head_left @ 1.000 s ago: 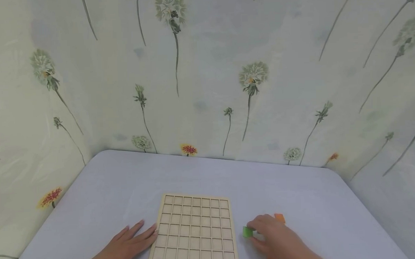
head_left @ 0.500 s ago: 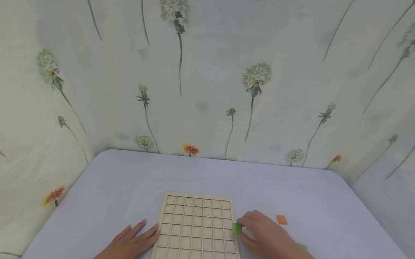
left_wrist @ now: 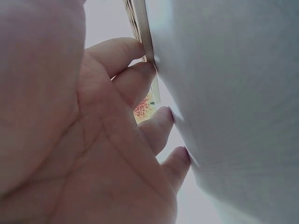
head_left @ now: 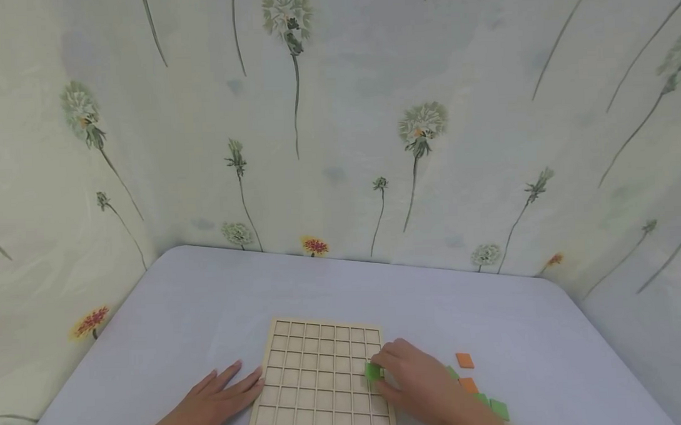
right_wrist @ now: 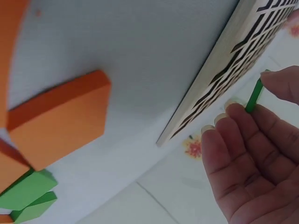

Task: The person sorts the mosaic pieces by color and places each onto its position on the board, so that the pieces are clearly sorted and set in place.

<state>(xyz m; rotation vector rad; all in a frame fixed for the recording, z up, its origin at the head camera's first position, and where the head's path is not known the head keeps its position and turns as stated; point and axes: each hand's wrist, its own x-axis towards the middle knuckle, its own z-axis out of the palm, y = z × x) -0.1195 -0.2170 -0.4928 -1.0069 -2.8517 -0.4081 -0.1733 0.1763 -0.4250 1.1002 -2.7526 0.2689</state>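
A pale wooden grid board (head_left: 324, 382) with square cells lies on the table. My left hand (head_left: 214, 398) rests flat on the table, fingers spread. In the left wrist view, fingertips (left_wrist: 135, 77) of that hand touch the board's left edge. Over a cell near the board's right side, my right hand (head_left: 416, 382) pinches a green square tile (head_left: 372, 371) between thumb and fingers. That tile appears edge-on as a thin green strip (right_wrist: 254, 95) in the right wrist view. Whether it touches the board cannot be made out.
Loose tiles lie right of the board: an orange tile (head_left: 464, 360), another orange tile (head_left: 468, 385) by the right forearm, and a green tile (head_left: 499, 409) near the front. Behind the white table (head_left: 332, 288) hangs a flower-patterned cloth (head_left: 338, 144).
My right hand has carried the green tile leftward, from the table onto the area above the board's right side. More loose tiles have come into sight behind it. The left hand stays in place.
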